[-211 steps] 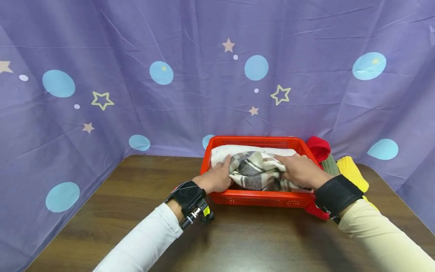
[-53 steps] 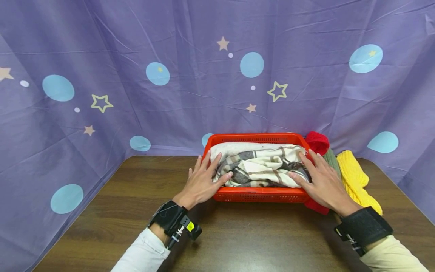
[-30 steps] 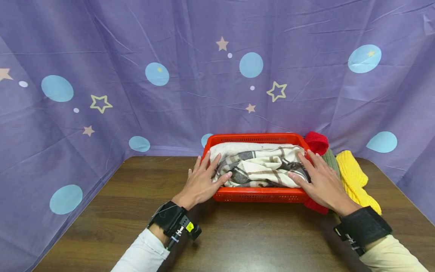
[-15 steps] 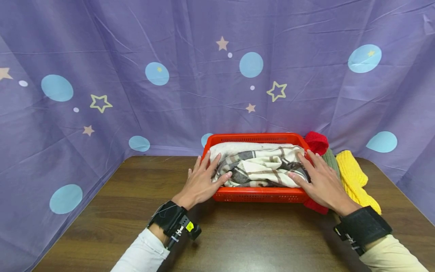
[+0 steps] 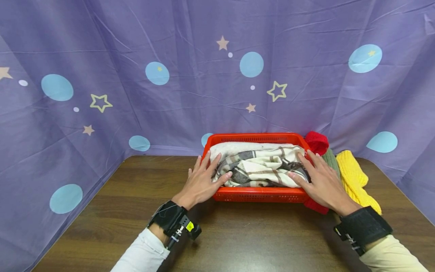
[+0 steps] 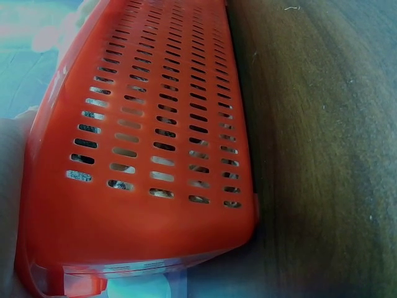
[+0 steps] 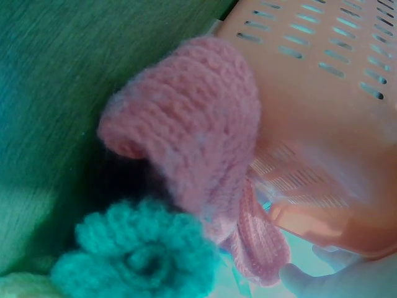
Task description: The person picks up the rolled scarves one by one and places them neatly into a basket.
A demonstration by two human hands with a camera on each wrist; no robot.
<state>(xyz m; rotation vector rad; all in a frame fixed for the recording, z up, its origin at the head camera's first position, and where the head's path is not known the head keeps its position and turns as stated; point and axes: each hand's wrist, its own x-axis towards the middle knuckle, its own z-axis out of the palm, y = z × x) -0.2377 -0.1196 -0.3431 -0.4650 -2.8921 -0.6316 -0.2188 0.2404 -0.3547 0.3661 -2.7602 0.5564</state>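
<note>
A red plastic basket [image 5: 261, 194] with slotted walls stands on the table, holding a crumpled plaid cloth [image 5: 263, 166] in cream, grey and brown. Behind the plaid lies a white fluffy cloth [image 5: 234, 147]. My left hand [image 5: 200, 184] rests at the basket's left end, fingers spread, thumb over the front left corner. At the right end my right hand [image 5: 323, 183] lies likewise, its thumb over the plaid. Neither hand grips any cloth. The left wrist view shows the basket's slotted side [image 6: 161, 124], with only a sliver of hand.
Right of the basket lie a red knitted piece [image 5: 316, 143], a green one [image 5: 331, 161] and a yellow one [image 5: 355, 181]. In the right wrist view the red knit [image 7: 192, 118] sits against the basket. A purple curtain [image 5: 190, 113] hangs behind the wooden table [image 5: 258, 234].
Seven seconds ago both hands were inside the basket, handling the bunched plaid cloth. Since then the plaid has been spread wider and the hands moved out to the ends. Lately nothing moves.
</note>
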